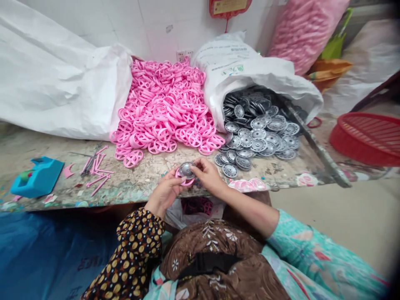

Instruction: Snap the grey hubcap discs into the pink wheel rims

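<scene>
Near the table's front edge, my left hand [167, 187] holds a pink plastic wheel ring [188, 182], fingers closed on its left side. A grey hubcap-like disc [186, 170] lies over the ring, tilted a little. My right hand [206, 175] pinches the disc from the right with thumb and fingers. Whether the disc is seated in the ring cannot be made out. Behind my hands spreads a big heap of pink wheel rings [168, 108]. To the right, grey discs [258, 133] spill from the mouth of a white woven sack [215, 96].
At left stand a blue tape dispenser [40, 177] and several pink sticks [98, 166] beside scissors. A long metal bar [318, 146] slants from the sack past the front edge. A red basket [368, 137] sits at right. Below the table hangs a plastic bag [175, 214] with pink pieces.
</scene>
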A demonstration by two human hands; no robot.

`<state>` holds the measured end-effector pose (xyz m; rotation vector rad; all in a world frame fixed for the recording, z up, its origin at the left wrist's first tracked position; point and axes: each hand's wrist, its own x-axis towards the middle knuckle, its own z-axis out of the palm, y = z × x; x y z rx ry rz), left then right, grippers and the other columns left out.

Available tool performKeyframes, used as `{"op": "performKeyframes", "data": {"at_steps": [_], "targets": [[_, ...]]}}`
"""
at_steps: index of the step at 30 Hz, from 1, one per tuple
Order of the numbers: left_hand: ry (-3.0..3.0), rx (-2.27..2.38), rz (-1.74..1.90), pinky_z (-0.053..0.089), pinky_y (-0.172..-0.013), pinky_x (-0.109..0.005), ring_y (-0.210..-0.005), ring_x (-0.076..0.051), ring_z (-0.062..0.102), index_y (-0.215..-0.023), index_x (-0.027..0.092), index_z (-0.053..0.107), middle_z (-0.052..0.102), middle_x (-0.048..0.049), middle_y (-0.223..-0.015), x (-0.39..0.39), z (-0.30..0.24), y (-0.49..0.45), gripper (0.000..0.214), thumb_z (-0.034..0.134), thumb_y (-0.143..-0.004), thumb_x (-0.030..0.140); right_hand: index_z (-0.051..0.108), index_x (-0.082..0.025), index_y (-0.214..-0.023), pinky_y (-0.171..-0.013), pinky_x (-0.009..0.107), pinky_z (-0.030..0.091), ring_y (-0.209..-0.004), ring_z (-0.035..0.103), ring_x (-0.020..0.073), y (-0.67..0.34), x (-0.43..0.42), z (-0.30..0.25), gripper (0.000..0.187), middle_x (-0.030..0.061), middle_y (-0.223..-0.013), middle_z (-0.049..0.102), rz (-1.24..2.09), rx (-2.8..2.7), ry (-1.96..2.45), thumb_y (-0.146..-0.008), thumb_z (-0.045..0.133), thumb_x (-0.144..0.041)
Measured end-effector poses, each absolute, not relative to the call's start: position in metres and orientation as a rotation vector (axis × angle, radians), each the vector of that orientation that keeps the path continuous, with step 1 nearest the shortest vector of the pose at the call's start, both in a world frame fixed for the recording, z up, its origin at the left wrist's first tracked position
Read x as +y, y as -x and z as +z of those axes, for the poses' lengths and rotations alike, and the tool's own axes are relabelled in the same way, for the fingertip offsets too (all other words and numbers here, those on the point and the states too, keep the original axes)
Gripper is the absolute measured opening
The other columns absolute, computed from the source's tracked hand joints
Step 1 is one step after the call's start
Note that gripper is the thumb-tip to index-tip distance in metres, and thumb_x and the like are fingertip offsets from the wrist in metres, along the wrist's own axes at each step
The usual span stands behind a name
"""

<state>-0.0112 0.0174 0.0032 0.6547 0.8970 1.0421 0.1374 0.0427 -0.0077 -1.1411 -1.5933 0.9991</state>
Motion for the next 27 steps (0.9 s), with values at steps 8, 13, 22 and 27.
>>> {"op": "performKeyframes", "data": {"at_steps": [8, 13, 22, 27], "targets": [[-0.551, 0.85, 1.209, 0.052, -0.075, -0.027, -0.08, -0.012, 0.062, -0.092, 0.017, 0.057, 0.065, -0.0019, -0.091, 0.003, 0.001, -0.002, 0.025, 0.07, -0.074, 0.028, 0.051, -0.02, -0.108, -0.068, 0.028, 0.041, -0.076, 0.051, 0.0156, -0.146, 0.029, 0.001, 0.031, 0.0023, -0.089, 0.055, 0.895, -1.83, 1.209, -0.081, 0.059, -0.033], [-0.775, 1.064, 1.09, 0.054, -0.061, -0.024, -0.074, -0.013, 0.064, -0.098, 0.022, 0.052, 0.064, -0.0013, -0.094, -0.007, -0.002, -0.007, 0.034, 0.063, -0.077, 0.046, 0.056, -0.02, -0.093, -0.069, 0.026, 0.039, -0.078, 0.053, 0.0153, -0.15, 0.025, 0.004, 0.013, 0.0013, -0.085, 0.06, 1.009, -1.974, 1.158, -0.086, 0.052, -0.03], [-0.918, 1.133, 0.918, 0.053, -0.046, -0.024, -0.05, -0.014, 0.064, -0.102, 0.021, 0.044, 0.063, 0.0029, -0.073, -0.017, 0.006, 0.002, 0.049, 0.073, -0.065, 0.033, 0.051, -0.02, -0.085, -0.066, 0.026, 0.041, -0.072, 0.052, 0.0138, -0.139, 0.017, -0.011, 0.011, -0.0022, -0.077, 0.057, 1.318, -1.58, 1.133, -0.081, 0.053, -0.03], [-0.914, 1.219, 1.034, 0.05, -0.041, -0.023, -0.044, -0.012, 0.06, -0.103, 0.022, 0.044, 0.061, 0.0047, -0.069, -0.025, -0.007, -0.003, 0.045, 0.07, -0.067, 0.031, 0.052, -0.02, -0.084, -0.066, 0.026, 0.042, -0.07, 0.052, 0.0133, -0.14, 0.016, -0.016, 0.012, -0.0029, -0.075, 0.056, 1.381, -1.543, 1.118, -0.079, 0.055, -0.03]]}}
